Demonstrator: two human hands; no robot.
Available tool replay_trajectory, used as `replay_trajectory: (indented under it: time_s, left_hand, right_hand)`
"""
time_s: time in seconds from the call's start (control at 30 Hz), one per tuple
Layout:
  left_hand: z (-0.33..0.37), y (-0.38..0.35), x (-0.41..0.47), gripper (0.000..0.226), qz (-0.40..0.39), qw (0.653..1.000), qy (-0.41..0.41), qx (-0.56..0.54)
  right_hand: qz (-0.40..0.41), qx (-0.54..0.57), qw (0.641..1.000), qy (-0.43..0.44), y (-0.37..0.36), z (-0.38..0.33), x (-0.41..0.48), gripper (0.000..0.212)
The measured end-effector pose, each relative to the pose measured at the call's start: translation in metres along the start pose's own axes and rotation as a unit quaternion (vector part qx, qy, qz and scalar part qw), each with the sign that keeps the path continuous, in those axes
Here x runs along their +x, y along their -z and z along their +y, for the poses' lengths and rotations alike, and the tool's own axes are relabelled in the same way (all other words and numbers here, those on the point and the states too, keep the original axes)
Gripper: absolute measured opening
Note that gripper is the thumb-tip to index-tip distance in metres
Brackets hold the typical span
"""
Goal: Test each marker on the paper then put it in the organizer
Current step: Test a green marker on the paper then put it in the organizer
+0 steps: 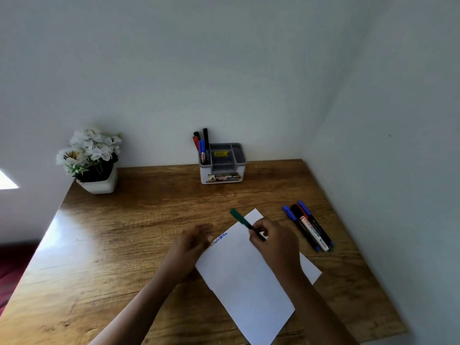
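Observation:
A white sheet of paper (246, 275) lies tilted on the wooden table, with red and blue scribbles near its top left edge. My right hand (273, 241) grips a green marker (240, 217) over the paper's upper part, its green end pointing up and left. My left hand (191, 241) rests flat on the paper's left edge, fingers straight. Several loose markers (308, 226), blue, black and one white-bodied, lie side by side to the right of the paper. The white and grey organizer (224, 168) stands at the back by the wall, with several markers (202, 145) upright in its left compartment.
A white pot of white flowers (92, 160) stands at the table's back left corner. Walls close the table in at the back and on the right. The table's left edge (44, 235) drops off to a dark red surface below.

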State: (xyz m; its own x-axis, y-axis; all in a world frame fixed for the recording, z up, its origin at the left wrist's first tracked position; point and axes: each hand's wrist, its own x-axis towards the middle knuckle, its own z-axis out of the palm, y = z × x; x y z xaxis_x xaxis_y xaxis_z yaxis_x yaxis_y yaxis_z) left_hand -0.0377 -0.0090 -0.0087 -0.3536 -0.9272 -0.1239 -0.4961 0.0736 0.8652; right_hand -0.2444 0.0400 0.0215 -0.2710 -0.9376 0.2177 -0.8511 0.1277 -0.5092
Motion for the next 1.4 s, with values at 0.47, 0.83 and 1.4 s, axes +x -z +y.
replay_trajectory:
  time_s: [0.47,0.83,1.4]
  left_hand:
    - [0.050,-0.020,0.012,0.033,0.042,0.848,0.094,-0.519]
    - [0.084,-0.017,0.044,0.024,0.102,0.764,0.161,-0.617]
    - [0.046,-0.010,0.008,0.018,0.152,0.986,-0.039,-0.056]
  right_hand:
    - [-0.126,0.137,0.982,0.036,-0.003,-0.045,-0.007,0.023]
    - [-0.190,0.207,0.959,-0.025,0.015,-0.062,0.029,0.017]
    - [-0.180,0.562,0.788,-0.175,0.027,-0.020,0.023,0.023]
